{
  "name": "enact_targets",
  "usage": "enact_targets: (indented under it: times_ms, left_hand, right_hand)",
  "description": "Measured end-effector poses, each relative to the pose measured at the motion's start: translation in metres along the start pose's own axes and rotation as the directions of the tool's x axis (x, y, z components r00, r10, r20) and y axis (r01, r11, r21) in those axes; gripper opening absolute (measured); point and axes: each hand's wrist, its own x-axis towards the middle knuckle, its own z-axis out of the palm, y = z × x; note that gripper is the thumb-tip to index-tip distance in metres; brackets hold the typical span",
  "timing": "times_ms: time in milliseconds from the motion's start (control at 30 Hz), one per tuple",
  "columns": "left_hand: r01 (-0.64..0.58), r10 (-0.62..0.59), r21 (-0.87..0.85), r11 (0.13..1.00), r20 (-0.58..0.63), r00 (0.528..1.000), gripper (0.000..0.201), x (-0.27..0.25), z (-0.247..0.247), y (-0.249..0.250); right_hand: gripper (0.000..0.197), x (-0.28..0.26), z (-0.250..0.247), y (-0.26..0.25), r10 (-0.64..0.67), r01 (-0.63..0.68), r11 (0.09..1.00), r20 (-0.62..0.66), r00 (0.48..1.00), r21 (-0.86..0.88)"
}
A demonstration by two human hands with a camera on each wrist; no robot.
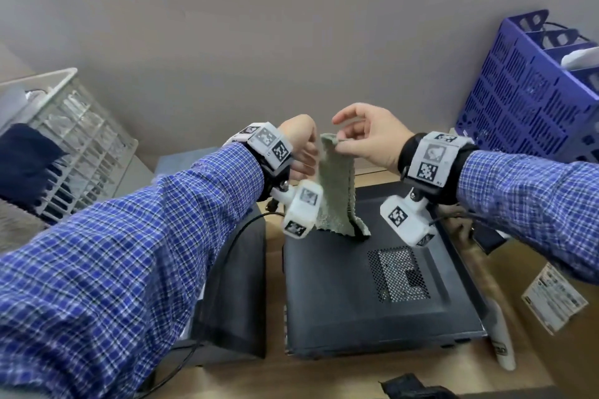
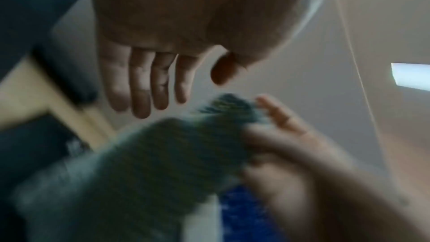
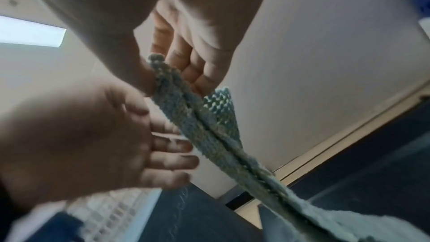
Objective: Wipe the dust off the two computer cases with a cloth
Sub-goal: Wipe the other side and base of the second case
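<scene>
Checked sleeves [image 1: 97, 269] are raised above two computer cases.
By the right hand [image 1: 369, 139] the cloth [image 1: 335, 191] is pinched at its top edge; its lower edge touches the right case [image 1: 372, 311]. Beside the cloth, the left hand [image 1: 299, 146] is spread, fingers straight. The left case [image 1: 240, 285] lies just beside.

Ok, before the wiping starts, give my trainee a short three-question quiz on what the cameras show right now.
1. True or false: the grey-green knitted cloth lies flat on the black metal computer case with the vent grille.
2. Which hand pinches the cloth's top edge? A) left hand B) right hand C) both
3. Fill in: the second black computer case sits to the ____ of the vented one.

Key: 1 false, it hangs, with only its lower end on the case. 2 B; the left hand is open beside the cloth. 3 left.
</scene>
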Motion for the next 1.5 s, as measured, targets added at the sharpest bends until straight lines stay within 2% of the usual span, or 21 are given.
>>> enact_targets:
  times_ms: [33, 67, 100, 133, 167, 267, 367, 433, 500, 567, 700, 833, 900, 1000, 1100, 1200, 1267, 1333, 1433, 1500]
  left_hand:
    - [-0.095, 0.101, 0.109, 0.989, -0.049, 0.994, 0.026, 0.005, -0.003, -0.004]
    - [-0.209, 0.227, 0.257, 0.944, -0.042, 0.973, 0.042, 0.008, -0.005, -0.008]
    - [-0.312, 0.318, 0.374, 0.873, 0.049, 0.947, 0.061, 0.013, -0.008, -0.013]
    - [-0.388, 0.349, 0.419, 0.821, 0.168, 0.922, 0.073, 0.016, -0.009, -0.017]
    - [-0.417, 0.336, 0.401, 0.816, 0.258, 0.906, 0.077, 0.018, -0.011, -0.021]
    - [-0.393, 0.299, 0.200, 0.898, 0.377, 0.876, 0.063, 0.018, -0.009, -0.028]
    - [-0.296, 0.280, -0.019, 0.955, 0.394, 0.875, 0.058, 0.011, 0.003, -0.023]
    - [-0.240, 0.249, -0.079, 0.968, 0.463, 0.851, 0.066, 0.007, 0.009, -0.018]
    - [-0.235, 0.241, -0.077, 0.969, 0.507, 0.827, 0.064, 0.004, 0.016, -0.014]
    - [-0.261, 0.256, -0.050, 0.964, 0.444, 0.859, 0.047, 0.005, 0.021, -0.014]
    - [-0.361, 0.342, 0.051, 0.931, 0.227, 0.912, 0.015, 0.018, 0.013, -0.016]
    - [-0.440, 0.438, 0.096, 0.893, 0.040, 0.898, 0.017, 0.021, -0.008, -0.013]
    - [-0.419, 0.416, 0.040, 0.907, 0.074, 0.906, 0.017, 0.017, -0.013, -0.010]
    - [-0.305, 0.299, -0.007, 0.952, 0.218, 0.929, 0.008, 0.006, -0.012, -0.010]
    - [-0.198, 0.151, 0.115, 0.973, 0.328, 0.932, 0.015, -0.001, -0.005, -0.023]
    - [-0.119, 0.012, 0.231, 0.966, 0.419, 0.908, 0.019, -0.001, 0.004, -0.043]
    - [-0.100, -0.050, 0.298, 0.949, 0.457, 0.888, 0.008, -0.002, 0.009, -0.053]
    - [-0.095, -0.085, 0.337, 0.937, 0.483, 0.872, 0.019, -0.001, 0.009, -0.059]
    - [-0.066, -0.131, 0.355, 0.932, 0.504, 0.854, 0.024, 0.002, 0.011, -0.061]
    - [-0.045, -0.149, 0.390, 0.920, 0.454, 0.878, 0.017, 0.010, 0.015, -0.064]
  right_hand:
    - [0.036, 0.003, -0.003, -0.005, 0.038, -0.039, 0.996, 0.010, 0.999, 0.084]
    - [0.035, 0.005, -0.006, -0.011, 0.076, -0.077, 0.985, 0.012, 0.997, 0.156]
    - [0.035, 0.007, -0.010, -0.017, 0.113, -0.113, 0.971, 0.012, 0.994, 0.212]
    - [0.036, 0.009, -0.015, -0.022, 0.146, -0.147, 0.955, 0.023, 0.989, 0.259]
    - [0.036, 0.011, -0.020, -0.027, 0.172, -0.179, 0.934, 0.050, 0.984, 0.308]
    - [0.037, 0.012, -0.035, -0.033, 0.215, -0.262, 0.873, 0.156, 0.964, 0.412]
    - [0.036, 0.008, -0.045, -0.035, 0.263, -0.352, 0.828, 0.253, 0.931, 0.436]
    - [0.034, 0.006, -0.048, -0.034, 0.297, -0.395, 0.805, 0.276, 0.914, 0.442]
    - [0.034, 0.007, -0.049, -0.031, 0.308, -0.404, 0.798, 0.274, 0.911, 0.447]
    - [0.034, 0.008, -0.050, -0.027, 0.303, -0.393, 0.811, 0.264, 0.916, 0.433]
    - [0.031, 0.015, -0.055, -0.021, 0.246, -0.306, 0.886, 0.207, 0.947, 0.348]
    - [0.027, 0.019, -0.068, -0.013, 0.239, -0.267, 0.934, 0.137, 0.961, 0.238]
    - [0.027, 0.019, -0.075, -0.010, 0.256, -0.285, 0.928, 0.143, 0.956, 0.240]
    - [0.026, 0.014, -0.078, -0.005, 0.267, -0.329, 0.909, 0.248, 0.931, 0.254]
    - [0.028, 0.002, -0.069, 0.007, 0.299, -0.394, 0.891, 0.363, 0.882, 0.226]
    - [0.028, -0.014, -0.057, 0.027, 0.350, -0.488, 0.841, 0.454, 0.819, 0.232]
    - [0.027, -0.023, -0.049, 0.041, 0.377, -0.539, 0.816, 0.513, 0.771, 0.209]
    - [0.027, -0.029, -0.044, 0.051, 0.394, -0.567, 0.801, 0.542, 0.742, 0.194]
    - [0.028, -0.032, -0.042, 0.058, 0.412, -0.588, 0.781, 0.535, 0.737, 0.208]
    - [0.028, -0.030, -0.040, 0.066, 0.448, -0.592, 0.782, 0.483, 0.752, 0.197]
